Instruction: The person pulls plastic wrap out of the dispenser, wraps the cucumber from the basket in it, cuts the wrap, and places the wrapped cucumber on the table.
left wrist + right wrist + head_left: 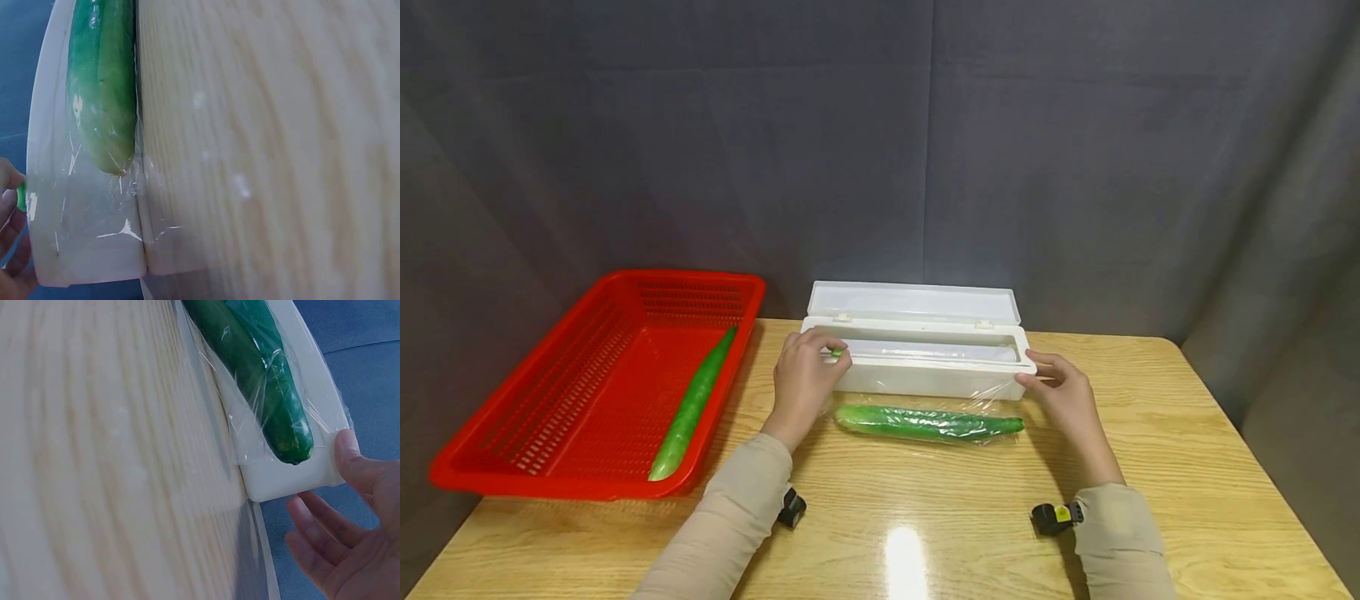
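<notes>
A white cling film dispenser (pixel 917 379) stands with its lid (pixel 913 302) raised and a film roll (pixel 925 350) inside. Clear film comes over its front edge and covers a cucumber (pixel 925 423) lying along the front, also seen in the left wrist view (pixel 103 94). At the dispenser's left end my left hand (pixel 805 375) pinches a small green cutter slider (pixel 22 197) on the top edge. My right hand (pixel 1063 400) grips the opposite end, its thumb on the front corner; in the right wrist view the other fingers (pixel 319 531) curve beside the end wall.
To the left sits a red plastic basket (pixel 625 367) with slotted walls, another long cucumber (pixel 692 408) leaning along its right side. The wooden table (pixel 970 517) ends at a grey curtain (pixel 880 150) behind. Small black wrist cameras hang below both sleeves.
</notes>
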{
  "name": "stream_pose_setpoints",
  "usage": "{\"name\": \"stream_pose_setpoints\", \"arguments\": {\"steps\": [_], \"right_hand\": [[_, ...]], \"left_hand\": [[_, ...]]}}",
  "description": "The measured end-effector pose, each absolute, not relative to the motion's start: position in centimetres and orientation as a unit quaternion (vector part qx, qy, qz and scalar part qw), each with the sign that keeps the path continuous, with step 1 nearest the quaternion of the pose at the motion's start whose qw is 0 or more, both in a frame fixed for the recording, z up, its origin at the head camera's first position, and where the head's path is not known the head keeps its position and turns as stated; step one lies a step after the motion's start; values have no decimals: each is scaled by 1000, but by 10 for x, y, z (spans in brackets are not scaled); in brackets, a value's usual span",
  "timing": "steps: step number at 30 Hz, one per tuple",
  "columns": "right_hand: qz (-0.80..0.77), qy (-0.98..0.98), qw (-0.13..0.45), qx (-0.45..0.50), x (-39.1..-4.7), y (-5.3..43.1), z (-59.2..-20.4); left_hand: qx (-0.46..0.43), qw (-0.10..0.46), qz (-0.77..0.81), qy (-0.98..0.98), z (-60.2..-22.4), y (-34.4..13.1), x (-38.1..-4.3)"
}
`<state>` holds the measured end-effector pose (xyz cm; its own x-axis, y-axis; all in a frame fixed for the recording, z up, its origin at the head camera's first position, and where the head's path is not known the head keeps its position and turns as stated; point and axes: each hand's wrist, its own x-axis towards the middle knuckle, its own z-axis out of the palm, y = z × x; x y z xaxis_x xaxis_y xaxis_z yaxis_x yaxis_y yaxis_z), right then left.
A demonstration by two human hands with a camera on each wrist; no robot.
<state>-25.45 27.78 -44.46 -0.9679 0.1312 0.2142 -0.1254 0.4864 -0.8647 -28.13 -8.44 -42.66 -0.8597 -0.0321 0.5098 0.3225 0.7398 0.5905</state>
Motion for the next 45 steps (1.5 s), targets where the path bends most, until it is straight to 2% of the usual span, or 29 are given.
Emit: {"name": "stream_pose_setpoints", "arguments": {"steps": [18,32,45], "right_hand": [[505,-854,128,-3,-257,275,-445],[515,-848,127,-4,-253,274,-442],[516,-847,125,-6,-256,273,-444]], "left_hand": [[-46,237,-345,-907,-427,-95,-279],[-69,275,-365,-887,-427,-104,-281],[-56,271,-382,-882,-431,-108,-285]]}}
